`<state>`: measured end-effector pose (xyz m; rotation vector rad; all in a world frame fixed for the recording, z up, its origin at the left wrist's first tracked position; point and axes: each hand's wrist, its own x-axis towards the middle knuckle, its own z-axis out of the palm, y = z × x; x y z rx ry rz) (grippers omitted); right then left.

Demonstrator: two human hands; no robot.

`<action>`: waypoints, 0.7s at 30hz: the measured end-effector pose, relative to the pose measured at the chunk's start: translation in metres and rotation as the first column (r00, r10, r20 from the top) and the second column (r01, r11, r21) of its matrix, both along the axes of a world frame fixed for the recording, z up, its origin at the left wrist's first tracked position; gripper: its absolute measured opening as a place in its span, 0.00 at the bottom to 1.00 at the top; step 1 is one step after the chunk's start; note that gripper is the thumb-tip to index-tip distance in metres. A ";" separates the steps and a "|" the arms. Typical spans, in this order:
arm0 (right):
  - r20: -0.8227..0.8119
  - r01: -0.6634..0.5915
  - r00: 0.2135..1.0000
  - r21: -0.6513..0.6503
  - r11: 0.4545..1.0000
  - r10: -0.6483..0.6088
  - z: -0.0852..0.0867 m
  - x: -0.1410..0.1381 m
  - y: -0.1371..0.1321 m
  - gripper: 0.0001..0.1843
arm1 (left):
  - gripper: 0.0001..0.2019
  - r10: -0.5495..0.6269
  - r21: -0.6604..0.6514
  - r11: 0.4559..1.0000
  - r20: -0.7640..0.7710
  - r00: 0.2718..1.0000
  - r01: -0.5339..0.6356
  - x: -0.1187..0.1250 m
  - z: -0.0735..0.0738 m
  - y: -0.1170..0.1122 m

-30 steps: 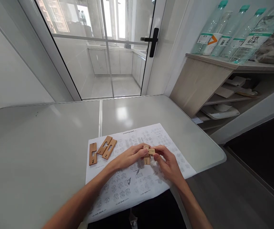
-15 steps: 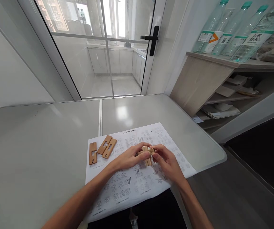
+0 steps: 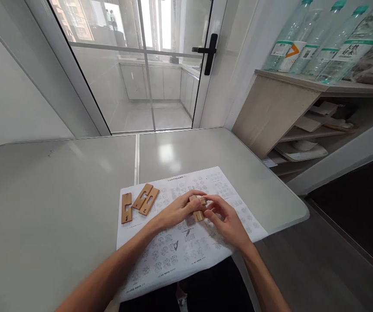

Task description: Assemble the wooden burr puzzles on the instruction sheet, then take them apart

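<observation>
A small wooden burr puzzle of interlocking blocks is held just above the printed sheet. My left hand is closed around its left side, thumb across the front and fingers behind. At its right side, my right hand has curved fingers, the index at the upper block and the thumb close to the lower right edge. My fingers hide much of the puzzle. On the sheet's upper left lie three flat, slotted wooden pieces: one upright piece, a slanted piece and another marked 2.
The sheet, covered with small diagrams, lies on a pale grey table with a seam. Beyond the table is a glass door. To the right, a wooden shelf carries several plastic bottles.
The puzzle has tilted and shifted slightly left in my left hand, with a block end now facing me. My right thumb and fingers have moved a little apart along its right side.
</observation>
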<state>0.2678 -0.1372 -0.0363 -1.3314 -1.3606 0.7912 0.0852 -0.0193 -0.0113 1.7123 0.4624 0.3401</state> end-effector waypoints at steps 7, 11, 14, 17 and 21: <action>0.007 -0.018 1.000 -0.018 1.000 0.018 -0.008 0.001 0.001 0.14 | 0.30 0.061 -0.005 0.998 0.001 0.998 -0.061 0.002 -0.003 -0.004; 0.010 -0.006 1.000 -0.025 1.000 0.006 -0.009 0.001 0.001 0.11 | 0.33 0.076 -0.061 0.995 -0.040 0.996 -0.079 0.005 -0.004 -0.004; -0.009 -0.015 1.000 -0.033 0.999 0.014 -0.006 0.000 0.001 0.10 | 0.30 0.111 -0.014 0.994 -0.050 0.993 -0.112 0.007 -0.002 -0.002; -0.050 -0.013 0.999 -0.050 0.999 0.011 -0.004 0.001 -0.001 0.11 | 0.27 0.140 0.006 0.990 -0.036 0.989 -0.140 0.009 -0.002 -0.001; -0.106 0.060 0.992 -0.082 0.995 -0.068 -0.008 0.003 -0.001 0.15 | 0.27 0.187 -0.128 0.975 0.017 0.982 -0.183 0.011 -0.005 0.000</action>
